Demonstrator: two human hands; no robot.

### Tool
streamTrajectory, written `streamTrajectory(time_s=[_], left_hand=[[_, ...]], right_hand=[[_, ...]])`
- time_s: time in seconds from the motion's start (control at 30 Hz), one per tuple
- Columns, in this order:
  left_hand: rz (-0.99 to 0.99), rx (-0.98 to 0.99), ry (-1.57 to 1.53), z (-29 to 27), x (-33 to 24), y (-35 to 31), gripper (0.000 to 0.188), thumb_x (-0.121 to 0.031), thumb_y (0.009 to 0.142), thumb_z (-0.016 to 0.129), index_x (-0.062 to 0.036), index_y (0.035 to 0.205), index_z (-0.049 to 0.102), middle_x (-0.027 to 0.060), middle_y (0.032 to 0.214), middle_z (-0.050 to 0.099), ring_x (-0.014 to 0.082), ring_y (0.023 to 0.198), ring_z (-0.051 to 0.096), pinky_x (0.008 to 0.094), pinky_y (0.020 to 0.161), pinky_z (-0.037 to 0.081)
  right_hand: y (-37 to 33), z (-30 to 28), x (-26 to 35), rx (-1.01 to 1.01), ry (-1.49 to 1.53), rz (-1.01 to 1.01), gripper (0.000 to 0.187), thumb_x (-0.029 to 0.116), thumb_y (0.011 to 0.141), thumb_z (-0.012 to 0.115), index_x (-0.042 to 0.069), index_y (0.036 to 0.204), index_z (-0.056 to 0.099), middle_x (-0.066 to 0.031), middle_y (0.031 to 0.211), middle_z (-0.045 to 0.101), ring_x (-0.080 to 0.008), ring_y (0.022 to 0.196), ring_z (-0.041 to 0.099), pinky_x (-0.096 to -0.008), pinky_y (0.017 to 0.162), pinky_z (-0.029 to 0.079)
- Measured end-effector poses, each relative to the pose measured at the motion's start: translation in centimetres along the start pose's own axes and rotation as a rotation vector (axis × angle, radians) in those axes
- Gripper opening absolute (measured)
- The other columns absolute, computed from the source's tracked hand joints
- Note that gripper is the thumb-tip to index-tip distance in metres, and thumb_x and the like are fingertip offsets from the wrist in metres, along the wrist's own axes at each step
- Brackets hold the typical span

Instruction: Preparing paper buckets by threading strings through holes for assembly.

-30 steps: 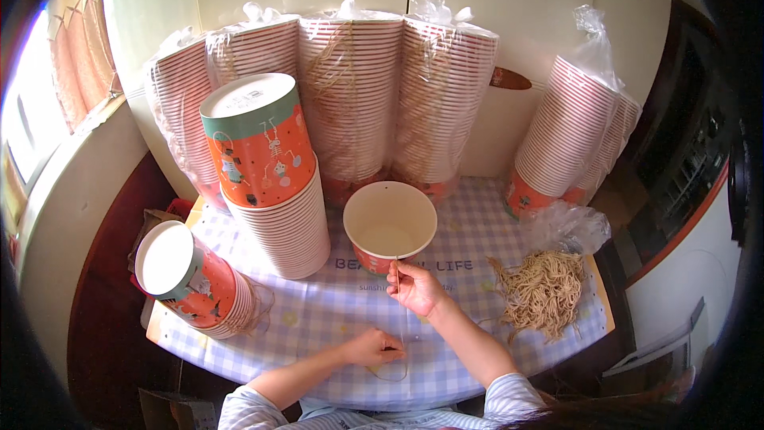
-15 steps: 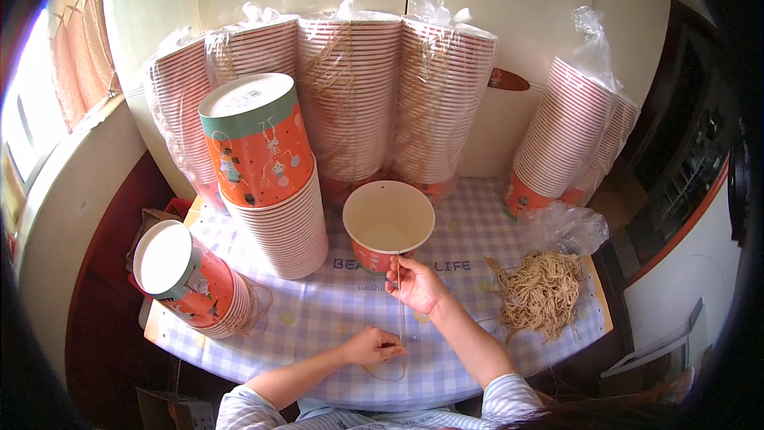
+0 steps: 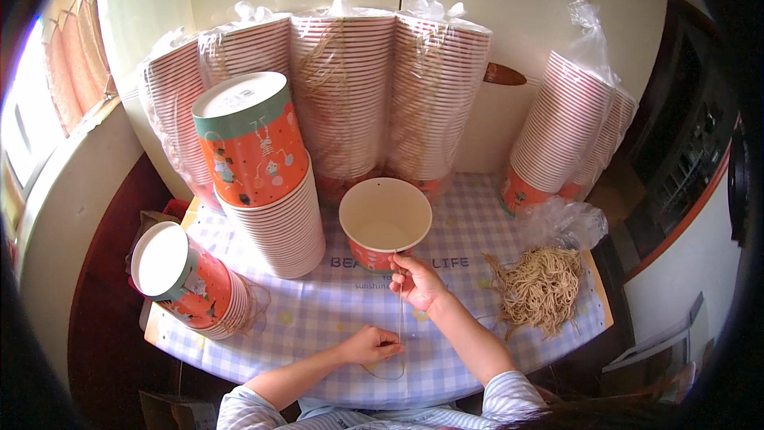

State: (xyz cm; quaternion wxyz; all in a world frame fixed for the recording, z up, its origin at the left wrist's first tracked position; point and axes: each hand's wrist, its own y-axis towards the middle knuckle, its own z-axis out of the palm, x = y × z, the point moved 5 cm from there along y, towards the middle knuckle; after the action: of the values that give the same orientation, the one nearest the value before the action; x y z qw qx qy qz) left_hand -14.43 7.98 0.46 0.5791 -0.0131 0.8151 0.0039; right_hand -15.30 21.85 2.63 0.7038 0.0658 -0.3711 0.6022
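A paper bucket (image 3: 385,219) with a white inside and an orange printed outside stands upright in the middle of the table, a small dark hole near its far rim. At the bucket's near rim, my right hand (image 3: 419,282) pinches a thin beige string (image 3: 401,314). The string runs down, nearly straight, to my left hand (image 3: 372,345), which is closed on it close to the table's front edge. A loose loop of it hangs below the left hand. Whether the string passes through the near side of the bucket is hidden by my right fingers.
A tall upside-down bucket stack (image 3: 270,223) stands left of the bucket. A shorter stack (image 3: 195,279) with strings leans at front left. Bagged stacks (image 3: 342,95) line the back; more (image 3: 565,127) stand right. A string pile (image 3: 541,291) and clear plastic bag (image 3: 565,223) lie right.
The whole view has shifted slightly. Both hands keep their hold on the string, and the bucket stays where it was on the table.
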Motion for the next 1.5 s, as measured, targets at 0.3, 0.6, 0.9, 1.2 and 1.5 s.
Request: streamTrajectory(time_s=[0.3, 0.6, 0.9, 1.2, 1.5], left_hand=[[-0.012, -0.021, -0.016, 0.0, 0.0, 0.0, 0.022, -0.019, 0.085, 0.056, -0.0011, 0.072, 0.057, 0.0046, 0.056, 0.054, 0.0100, 0.051, 0.050, 0.0269, 0.051, 0.042], [-0.011, -0.051, -0.046, 0.1, 0.5, 0.1, 0.020, -0.019, 0.085, 0.056, -0.0014, 0.075, 0.058, 0.0045, 0.056, 0.055, 0.0088, 0.052, 0.051, 0.0266, 0.052, 0.042], [-0.160, 0.042, -0.617, -0.7, 1.6, -0.7, 0.022, -0.022, 0.090, 0.052, -0.0039, 0.080, 0.059, -0.0021, 0.074, 0.059, 0.0059, 0.061, 0.048, 0.0209, 0.056, 0.038], [0.030, -0.012, -0.881, -3.9, 0.5, -1.9, 0.018, -0.016, 0.089, 0.051, -0.0005, 0.088, 0.060, 0.0051, 0.082, 0.060, 0.0109, 0.071, 0.055, 0.0244, 0.065, 0.042], [0.093, -0.069, -0.734, -5.1, 0.0, -1.7, 0.024, -0.019, 0.090, 0.049, 0.0019, 0.087, 0.062, 0.0080, 0.085, 0.061, 0.0176, 0.084, 0.057, 0.0306, 0.079, 0.043]], right_hand=[[-0.2, -0.3, 0.3, -0.085, -0.125, -0.048, 0.016, 0.024, 0.076, 0.069, 0.011, 0.080, 0.061, 0.0023, 0.073, 0.057, -0.0049, 0.050, 0.046, -0.0232, 0.051, 0.040], [0.1, -0.4, 0.3, -0.053, -0.104, -0.059, 0.014, 0.019, 0.078, 0.065, 0.006, 0.082, 0.061, 0.0020, 0.067, 0.053, -0.0064, 0.046, 0.042, -0.0253, 0.049, 0.037], [-2.0, 1.7, 2.3, 0.188, -0.385, -0.003, 0.023, 0.026, 0.085, 0.054, 0.005, 0.091, 0.061, 0.0016, 0.070, 0.057, -0.0067, 0.054, 0.053, -0.0256, 0.059, 0.048], [-4.0, -1.3, 9.6, 0.210, -0.238, -0.245, 0.022, 0.023, 0.085, 0.053, 0.002, 0.086, 0.059, -0.0042, 0.065, 0.059, -0.0150, 0.056, 0.058, -0.0333, 0.063, 0.053], [-7.3, -2.0, 13.9, 0.213, 0.329, -0.471, 0.028, 0.020, 0.084, 0.051, 0.008, 0.110, 0.055, -0.0042, 0.101, 0.062, -0.0181, 0.091, 0.059, -0.0381, 0.086, 0.046]])
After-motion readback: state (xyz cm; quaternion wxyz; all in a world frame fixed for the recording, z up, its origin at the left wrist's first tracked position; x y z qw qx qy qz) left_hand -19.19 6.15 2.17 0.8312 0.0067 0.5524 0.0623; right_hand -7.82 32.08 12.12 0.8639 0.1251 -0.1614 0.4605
